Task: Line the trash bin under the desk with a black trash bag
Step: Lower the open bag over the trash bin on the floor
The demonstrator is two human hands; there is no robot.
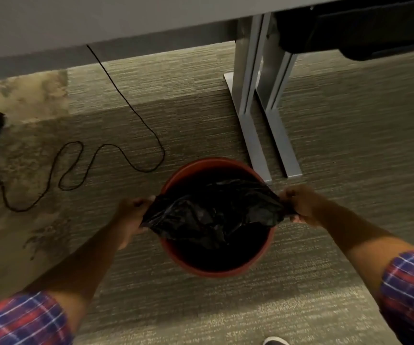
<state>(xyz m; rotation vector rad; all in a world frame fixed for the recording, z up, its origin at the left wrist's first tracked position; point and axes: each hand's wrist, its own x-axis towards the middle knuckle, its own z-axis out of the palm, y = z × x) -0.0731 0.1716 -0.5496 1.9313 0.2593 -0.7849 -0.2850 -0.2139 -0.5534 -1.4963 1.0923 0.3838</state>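
A thin black cable loops across the grey carpet far left; two metal legs stand far right; possibly a shoe tip near.

Bin on carpet, just before desk legs. Bag over bin mouth, between left hand and right hand. Cable left of bin, behind left hand.

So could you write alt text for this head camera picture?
Two hands, left hand and right hand, stretch a black trash bag over a red round trash bin on carpet. Grey desk legs and a loose black cable lie beyond.
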